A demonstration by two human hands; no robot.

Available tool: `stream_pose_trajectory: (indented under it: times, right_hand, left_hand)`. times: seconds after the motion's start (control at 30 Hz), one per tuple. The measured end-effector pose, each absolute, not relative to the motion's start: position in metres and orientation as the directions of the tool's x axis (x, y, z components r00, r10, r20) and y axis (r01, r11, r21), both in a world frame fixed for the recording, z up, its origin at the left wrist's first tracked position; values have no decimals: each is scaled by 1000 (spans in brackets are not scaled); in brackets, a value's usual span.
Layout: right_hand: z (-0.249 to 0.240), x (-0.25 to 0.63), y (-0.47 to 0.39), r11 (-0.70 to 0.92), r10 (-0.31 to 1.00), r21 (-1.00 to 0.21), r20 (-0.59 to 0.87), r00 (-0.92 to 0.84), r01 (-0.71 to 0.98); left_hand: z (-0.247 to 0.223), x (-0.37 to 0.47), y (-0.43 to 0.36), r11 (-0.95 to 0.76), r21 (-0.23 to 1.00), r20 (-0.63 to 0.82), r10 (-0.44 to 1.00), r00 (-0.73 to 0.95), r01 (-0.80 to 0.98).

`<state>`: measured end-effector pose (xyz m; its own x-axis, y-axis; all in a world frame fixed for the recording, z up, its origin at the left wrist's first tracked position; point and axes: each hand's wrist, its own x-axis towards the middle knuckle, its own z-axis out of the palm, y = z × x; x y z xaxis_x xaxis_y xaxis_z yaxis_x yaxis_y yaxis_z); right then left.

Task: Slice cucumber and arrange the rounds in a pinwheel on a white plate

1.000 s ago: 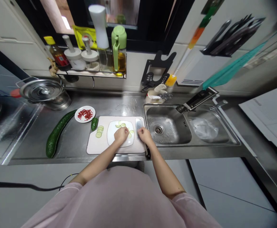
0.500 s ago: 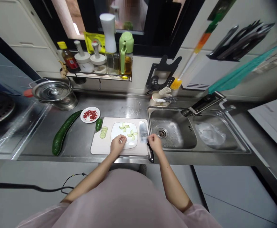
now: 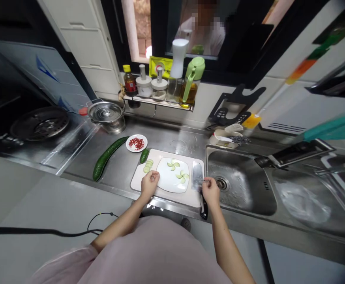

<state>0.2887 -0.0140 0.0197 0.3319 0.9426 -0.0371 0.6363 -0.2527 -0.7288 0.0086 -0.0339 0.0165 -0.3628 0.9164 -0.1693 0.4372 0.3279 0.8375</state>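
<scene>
My left hand (image 3: pixel 150 184) hovers at the left edge of a white square plate (image 3: pixel 166 182), its fingers curled together; whatever they hold, if anything, is hidden. Fanned pale-green cucumber pieces (image 3: pixel 182 177) form two pinwheels on the plate. The plate lies on a white cutting board (image 3: pixel 137 182). Several round cucumber slices (image 3: pixel 148 166) overlap at the board's left, beside a cucumber end piece (image 3: pixel 144 156). My right hand (image 3: pixel 210 191) is closed by the board's right edge, next to a cleaver (image 3: pixel 197 175) with a black handle; I cannot make out anything in its fingers.
A long cucumber (image 3: pixel 109 157) and a small dish (image 3: pixel 145 142) of red bits lie left of the board. Behind stands a lidded steel pot (image 3: pixel 113 125). The sink (image 3: pixel 249 193) opens on the right, under a black faucet (image 3: pixel 291 157). A bottle shelf (image 3: pixel 163 103) hangs above.
The view has turned to the left. My left hand has moved from over the plate to its left edge, towards the slices. My right hand stays beside the cleaver.
</scene>
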Motion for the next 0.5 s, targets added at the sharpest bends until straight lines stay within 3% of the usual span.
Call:
stream_pose_trajectory:
  times: [0.3,0.5]
  right_hand:
    - [23,283,-15,-252,939,-751,-38,340,611]
    - [19,285,-15,-233,946,-758,-31,322,609]
  left_hand:
    - [11,-35,-24,561,535,-146,798,-585,631]
    - [5,-45,-16,592,466,-178,791,-585,658]
